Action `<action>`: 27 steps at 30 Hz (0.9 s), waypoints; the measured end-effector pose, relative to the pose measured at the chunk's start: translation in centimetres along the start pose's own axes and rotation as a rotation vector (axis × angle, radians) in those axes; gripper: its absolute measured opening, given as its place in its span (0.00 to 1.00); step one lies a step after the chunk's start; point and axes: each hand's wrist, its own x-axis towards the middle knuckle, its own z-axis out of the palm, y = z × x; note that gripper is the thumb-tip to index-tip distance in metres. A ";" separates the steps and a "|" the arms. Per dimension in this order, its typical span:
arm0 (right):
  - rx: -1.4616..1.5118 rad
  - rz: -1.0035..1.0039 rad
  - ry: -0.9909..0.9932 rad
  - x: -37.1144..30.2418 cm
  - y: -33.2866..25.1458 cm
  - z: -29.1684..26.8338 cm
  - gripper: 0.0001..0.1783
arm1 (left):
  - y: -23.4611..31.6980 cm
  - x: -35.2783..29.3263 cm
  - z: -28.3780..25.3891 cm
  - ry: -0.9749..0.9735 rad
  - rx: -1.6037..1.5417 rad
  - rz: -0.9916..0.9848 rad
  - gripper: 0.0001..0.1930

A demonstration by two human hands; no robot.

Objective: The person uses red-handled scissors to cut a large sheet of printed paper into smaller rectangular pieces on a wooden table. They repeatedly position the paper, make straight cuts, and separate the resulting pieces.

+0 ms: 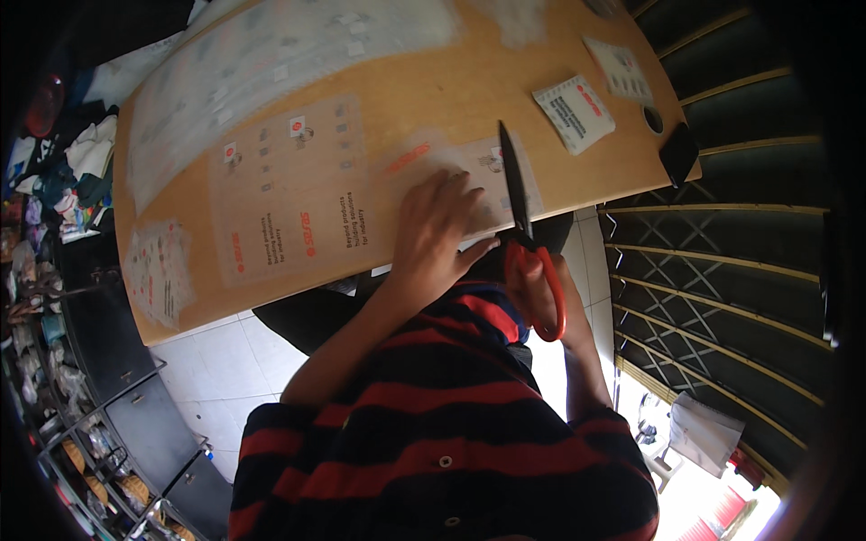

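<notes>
My left hand (433, 230) lies flat on a see-through printed plastic sheet (397, 171) near the table's front edge. Its fingers are stretched out, with the thumb apart at the edge. In my right hand (534, 284) is a pair of scissors with red handles (561, 311); my fingers are through and around them. The dark blades (512, 171) point away from me over the right end of the sheet. They look closed together or nearly so. A second printed plastic sheet (284, 189) lies flat to the left of my hand.
Plastic sheeting (271, 68) covers the table's far left. Small printed plastic pieces (153, 270) lie at the near left corner. Two white printed packets (574, 113) and a dark phone-like object (678, 155) are at the right. A folding metal gate (713, 261) stands beside the table; cabinets (149, 415) stand left.
</notes>
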 end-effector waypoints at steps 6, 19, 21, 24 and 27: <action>-0.013 0.011 0.053 -1.7 1.5 -0.6 0.45 | -0.7 -1.0 0.4 -0.003 -0.092 0.127 0.20; 0.057 -0.066 -0.043 -1.6 0.6 2.0 0.45 | -8.5 -1.8 -16.7 0.702 -0.381 -0.731 0.11; 0.042 -0.070 -0.082 -1.5 0.5 2.2 0.45 | -11.6 -5.3 -21.7 0.858 -0.212 -0.702 0.21; -0.041 -0.064 -0.128 -1.1 -0.2 2.7 0.47 | -14.2 -11.7 -29.0 0.888 -0.011 -0.767 0.24; -0.022 -0.018 -0.140 -0.7 0.2 3.2 0.47 | -16.4 -15.7 -32.2 0.760 0.248 -0.922 0.26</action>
